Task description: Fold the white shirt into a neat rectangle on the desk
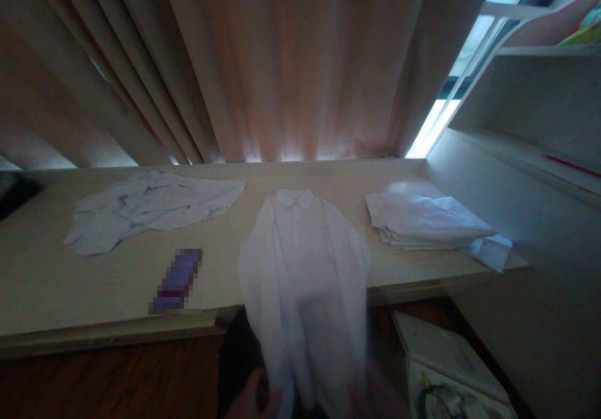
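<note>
Across the long table, flat on its back, the white shirt: collar on the far side, near the curtain, bottom part hanging off the near edge and down toward the floor. Could slip right off the table, since so much of the cloth hangs in the air with only the top half resting on the wood. Could also bunch up or twist with a pull harder on one side than the other, and then no more neat, flat shirt. Might bump the folded pile just to the right with a wide swing of a sleeve, and knock it crooked. Less danger for the crumpled shirt on the left, lying well apart. Might drag across the small purple thing near the left side and push it over the edge. Down at the very bottom of the picture, both hands low, under the table edge, at the hanging end of the shirt. Left hand at the left corner of the cloth, fingers curled in close, thumb right beside the edge; looks like a pinch, but too blurry to be sure. Right hand at the right corner, only a dark smear, so no way to tell fingers wide or tight.
</note>
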Available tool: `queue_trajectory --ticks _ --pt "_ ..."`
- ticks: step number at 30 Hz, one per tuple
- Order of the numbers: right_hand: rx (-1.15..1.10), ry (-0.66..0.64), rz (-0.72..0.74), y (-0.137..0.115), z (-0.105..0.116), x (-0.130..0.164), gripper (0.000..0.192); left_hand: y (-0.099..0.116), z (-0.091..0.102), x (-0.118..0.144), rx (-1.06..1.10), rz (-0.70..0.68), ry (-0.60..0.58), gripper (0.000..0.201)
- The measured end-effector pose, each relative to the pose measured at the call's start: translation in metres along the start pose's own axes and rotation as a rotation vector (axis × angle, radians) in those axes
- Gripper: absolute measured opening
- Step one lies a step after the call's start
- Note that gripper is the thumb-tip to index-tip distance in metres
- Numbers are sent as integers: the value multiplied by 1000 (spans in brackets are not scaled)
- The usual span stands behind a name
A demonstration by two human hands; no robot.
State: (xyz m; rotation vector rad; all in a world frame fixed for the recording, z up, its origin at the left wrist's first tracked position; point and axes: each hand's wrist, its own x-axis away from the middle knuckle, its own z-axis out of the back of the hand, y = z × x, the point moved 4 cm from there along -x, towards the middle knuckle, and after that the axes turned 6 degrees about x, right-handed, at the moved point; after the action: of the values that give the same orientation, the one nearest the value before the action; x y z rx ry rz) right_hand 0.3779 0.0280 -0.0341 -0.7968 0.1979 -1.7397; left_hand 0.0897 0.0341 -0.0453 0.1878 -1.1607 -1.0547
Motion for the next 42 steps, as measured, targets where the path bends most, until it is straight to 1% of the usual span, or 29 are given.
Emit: queue_trajectory --ticks 2,5,6,9,11,12,14,16,19,20,22,24,25,27,29,31,33,35,37,39,41,42 --pt "-15 -15 -26 0 -1 0 42 3 -5 -1 6 -50 -43 40" --pt "-60 -23 -48 -1 4 3 43 13 -6 2 35 -121 -16 43" --pt "-82 -9 -35 -2 8 5 44 15 -6 3 50 -127 -5 45" --pt "-127 103 1 -7 20 7 46 19 -5 5 117 -118 25 50" --pt "-135 157 43 -19 19 5 47 20 -6 6 182 -110 19 52" --pt "-140 161 77 -29 14 1 47 21 -6 5 209 -123 10 51" --pt "-159 128 167 -56 -2 -11 50 21 -5 2 235 -171 19 48" --pt "-182 58 239 -87 -23 -26 58 20 6 -6 198 -204 98 45" --pt "-213 -30 237 -121 -50 -45 76 19 41 -24 66 -147 267 44" --pt "-226 -34 222 -127 -57 -49 82 20 54 -30 16 -123 302 43" --pt "-258 -25 197 -132 -67 -55 90 27 77 -42 -77 -80 330 44" --pt "-289 -22 166 -130 -73 -60 89 38 91 -49 -171 -31 337 47" --pt "-304 -17 141 -127 -75 -62 85 45 94 -51 -219 -14 339 49" --pt "-348 1 94 -121 -76 -68 78 60 92 -51 -299 -14 337 47" --pt "-414 6 59 -117 -74 -73 73 75 86 -47 -345 -36 323 38" --pt "-462 -19 49 -116 -70 -76 68 86 81 -40 -361 -56 303 30" --pt "-461 -62 62 -117 -66 -77 62 90 80 -35 -343 -69 293 27" --pt "-441 -117 96 -120 -60 -76 55 89 84 -33 -273 -84 298 26" --pt "-431 -194 126 -126 -54 -71 49 85 94 -33 -142 -107 305 28" --pt "-447 -279 158 -134 -48 -66 46 86 112 -35 5 -166 285 30" --pt "-495 -368 228 -146 -44 -62 45 92 134 -37 98 -248 226 32" --pt "-521 -403 272 -151 -43 -61 45 96 146 -39 100 -281 180 32"
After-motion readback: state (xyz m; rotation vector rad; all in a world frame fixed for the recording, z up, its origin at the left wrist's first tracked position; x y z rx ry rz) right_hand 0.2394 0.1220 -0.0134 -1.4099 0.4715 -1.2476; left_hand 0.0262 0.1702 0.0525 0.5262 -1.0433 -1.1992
